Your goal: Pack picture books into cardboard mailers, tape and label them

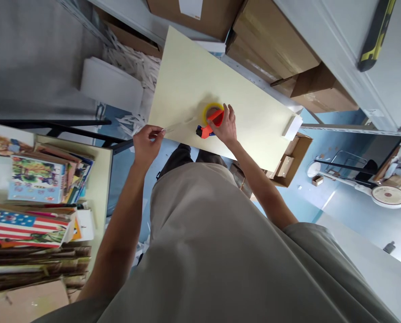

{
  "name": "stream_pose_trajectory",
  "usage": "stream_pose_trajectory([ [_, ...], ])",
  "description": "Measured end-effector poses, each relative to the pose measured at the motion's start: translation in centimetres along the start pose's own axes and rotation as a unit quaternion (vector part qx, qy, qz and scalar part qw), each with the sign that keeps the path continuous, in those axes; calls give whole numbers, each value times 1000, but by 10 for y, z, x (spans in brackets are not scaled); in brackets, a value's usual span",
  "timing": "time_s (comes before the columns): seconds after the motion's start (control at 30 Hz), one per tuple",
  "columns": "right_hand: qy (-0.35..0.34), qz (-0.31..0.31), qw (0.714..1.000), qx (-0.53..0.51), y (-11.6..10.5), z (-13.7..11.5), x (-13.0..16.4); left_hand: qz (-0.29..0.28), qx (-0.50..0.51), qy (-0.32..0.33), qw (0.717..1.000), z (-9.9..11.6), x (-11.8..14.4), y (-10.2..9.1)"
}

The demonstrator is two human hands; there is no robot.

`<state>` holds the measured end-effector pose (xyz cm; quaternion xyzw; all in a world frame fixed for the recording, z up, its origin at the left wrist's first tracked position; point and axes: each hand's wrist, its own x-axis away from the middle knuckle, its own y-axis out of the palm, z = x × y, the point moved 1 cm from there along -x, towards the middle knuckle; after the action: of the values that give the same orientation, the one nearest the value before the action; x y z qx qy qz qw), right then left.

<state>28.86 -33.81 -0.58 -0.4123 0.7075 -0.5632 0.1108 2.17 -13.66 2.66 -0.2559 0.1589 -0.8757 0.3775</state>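
My right hand (225,128) grips an orange tape dispenser (207,131) with a dark blue end, held over a pale cream tabletop (254,130). The dispenser carries a roll of tape (205,112) with a yellow edge. To the left, at the table's near corner, my left hand (149,141) is closed in a pinch on the end of a clear tape strip (183,124). Faint and see-through, the strip stretches between the dispenser and my left fingertips. My right palm and fingers cover part of the dispenser.
Cardboard boxes (264,36) stand on shelving behind the table. A small white box (292,127) sits at its right end. Picture books (37,179) lie on another table at left. White paper strips (133,58) fill the far left. A yellow-black cutter (377,36) lies upper right.
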Motion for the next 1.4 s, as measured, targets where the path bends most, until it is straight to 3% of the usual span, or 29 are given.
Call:
stream_pose_trajectory([
  [0.2, 36, -114, 993, -24, 9, 17, -29, -4, 4, 2, 1000, 5, -4, -2],
  [0.37, 43, -136, 988, -67, 5, 23, -27, -11, 18, -5, 1000, 3, -9, -3],
  [0.57, 62, -152, 986, -9, 10, 22, -33, -13, 31, -8, 999, 1, -13, -4],
  [0.7, 50, -130, 990, -28, 11, 18, -38, -16, 40, -4, 999, 1, -16, -7],
  [0.87, 92, -133, 987, 23, 11, 7, -34, -22, 35, -11, 999, 0, -18, -9],
  [1.17, 103, -111, 988, 39, 31, 2, -38, -34, 43, -24, 998, -2, -18, -9],
  [1.3, 60, -97, 992, 50, 17, -4, -31, -30, 52, -27, 998, 0, -18, -7],
  [1.4, 28, -47, 996, 64, -1, -13, -28, -35, 52, -29, 998, 0, -18, -6],
])
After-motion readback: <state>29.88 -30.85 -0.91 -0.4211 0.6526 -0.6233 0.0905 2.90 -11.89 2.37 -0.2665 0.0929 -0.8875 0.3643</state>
